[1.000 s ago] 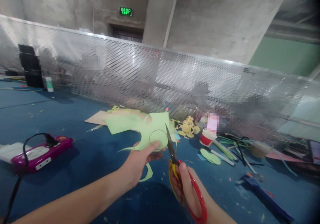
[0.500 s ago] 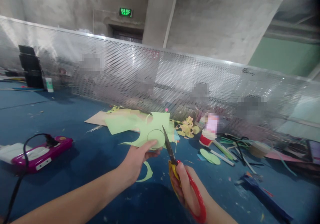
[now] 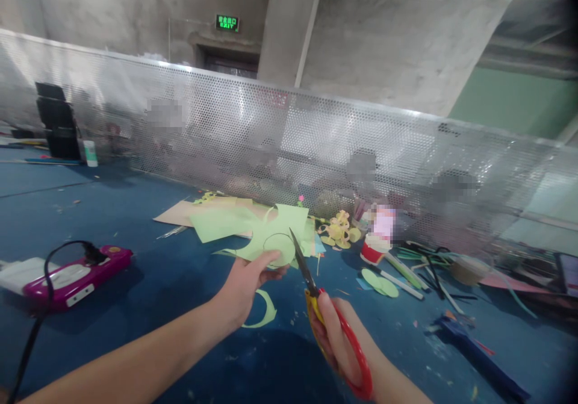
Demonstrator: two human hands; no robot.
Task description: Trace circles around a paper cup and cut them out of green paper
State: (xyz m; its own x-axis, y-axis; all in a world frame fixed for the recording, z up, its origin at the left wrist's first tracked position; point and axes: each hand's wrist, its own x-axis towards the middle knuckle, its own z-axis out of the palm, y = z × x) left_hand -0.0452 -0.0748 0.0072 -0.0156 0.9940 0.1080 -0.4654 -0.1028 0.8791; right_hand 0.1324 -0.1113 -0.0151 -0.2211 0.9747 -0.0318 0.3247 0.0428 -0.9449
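Note:
My left hand [image 3: 253, 277] pinches a light green paper sheet [image 3: 262, 235], thumb on top and fingers underneath. A drawn circle shows on the sheet, and its left side has a curved cut-out. My right hand [image 3: 336, 332] grips scissors [image 3: 307, 271] with red and yellow handles. Their dark blades point up and lie close together at the right edge of the circle. On the blue table below my left hand lies a curved green paper scrap [image 3: 270, 310]. Cut green paper circles [image 3: 380, 282] lie to the right of the scissors.
A purple power strip [image 3: 76, 280] with a plugged-in black cable is at left. Behind the hands lie more paper sheets [image 3: 221, 223] against a perforated metal screen [image 3: 217, 127]. A red and white cup [image 3: 374, 250], tubes and a blue-handled tool [image 3: 478, 356] are at right.
My left hand and the green sheet have shifted slightly left. The scissors' tip has tilted a little leftward along the circle's right edge, and the blades look about as closed as before.

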